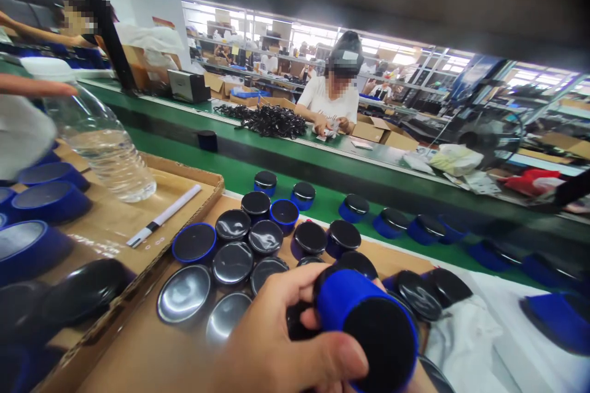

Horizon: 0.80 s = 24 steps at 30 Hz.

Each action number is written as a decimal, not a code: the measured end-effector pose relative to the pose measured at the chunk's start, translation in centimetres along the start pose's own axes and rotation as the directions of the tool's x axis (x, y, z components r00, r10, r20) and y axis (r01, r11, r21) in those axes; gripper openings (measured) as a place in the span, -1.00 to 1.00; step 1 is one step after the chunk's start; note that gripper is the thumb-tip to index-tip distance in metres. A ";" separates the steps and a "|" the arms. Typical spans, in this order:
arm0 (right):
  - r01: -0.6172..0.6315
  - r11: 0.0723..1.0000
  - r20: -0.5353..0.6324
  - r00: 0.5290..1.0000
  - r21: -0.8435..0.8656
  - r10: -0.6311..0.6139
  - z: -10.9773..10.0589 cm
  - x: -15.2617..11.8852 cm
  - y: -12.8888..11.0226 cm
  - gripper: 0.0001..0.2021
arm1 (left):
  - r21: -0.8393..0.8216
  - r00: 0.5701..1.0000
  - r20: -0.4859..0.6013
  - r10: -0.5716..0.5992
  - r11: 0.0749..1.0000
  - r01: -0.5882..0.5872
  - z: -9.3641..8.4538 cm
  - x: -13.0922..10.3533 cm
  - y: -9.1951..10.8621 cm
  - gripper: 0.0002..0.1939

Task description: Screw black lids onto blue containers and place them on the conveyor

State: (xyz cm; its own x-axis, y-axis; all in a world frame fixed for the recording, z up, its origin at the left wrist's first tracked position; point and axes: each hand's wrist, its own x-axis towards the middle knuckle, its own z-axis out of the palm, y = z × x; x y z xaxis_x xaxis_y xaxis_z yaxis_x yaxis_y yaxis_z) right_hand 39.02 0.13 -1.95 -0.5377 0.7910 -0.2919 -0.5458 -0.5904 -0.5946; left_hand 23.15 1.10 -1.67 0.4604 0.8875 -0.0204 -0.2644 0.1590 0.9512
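A blue cup (364,325) with a dark, fuzzy-looking open end sits low in the middle of the view, tipped on its side with that end toward the camera. One hand (286,344) holds it from the left: the thumb lies along the bottom edge of the cup and the fingers (281,285) curl over its upper rear, closed around the blue wall. Which hand this is cannot be told, and no second hand of the wearer shows.

Just behind the cup, a cluster of shiny black round lids (233,263) lies flat on a cardboard sheet (152,350). More blue cups (354,207) stand in a row on the green belt (230,175) beyond. To the left, a cardboard tray (184,187) holds a plastic water bottle (106,147) and a white pen (163,216). Across the belt a seated person (332,95) works beside a heap of black cords (270,120)
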 end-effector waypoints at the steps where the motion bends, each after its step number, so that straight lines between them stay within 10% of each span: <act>1: -0.082 0.990 0.025 0.997 0.113 0.079 0.0 -0.1 0.1 -0.22 | -0.088 0.996 0.075 -0.045 0.995 0.051 0.0 0.1 0.2 -0.23; 12: -0.087 0.984 0.095 0.993 0.156 0.072 0.2 -0.4 0.5 -0.14 | -0.144 0.980 0.178 0.087 0.988 -0.062 0.0 0.9 0.2 -0.36; 24: -0.132 0.989 0.031 0.991 0.071 0.131 -0.2 -0.6 0.0 -0.21 | 0.013 0.998 0.051 0.042 0.999 -0.042 0.2 0.2 1.0 -0.37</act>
State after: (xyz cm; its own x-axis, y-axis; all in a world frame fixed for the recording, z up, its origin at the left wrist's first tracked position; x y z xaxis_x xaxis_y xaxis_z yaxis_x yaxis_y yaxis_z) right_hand 39.46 -0.29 -2.00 -0.6238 0.7019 -0.3438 -0.5138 -0.6998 -0.4963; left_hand 23.14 1.39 -0.63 0.4913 0.8703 0.0350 -0.2728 0.1156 0.9551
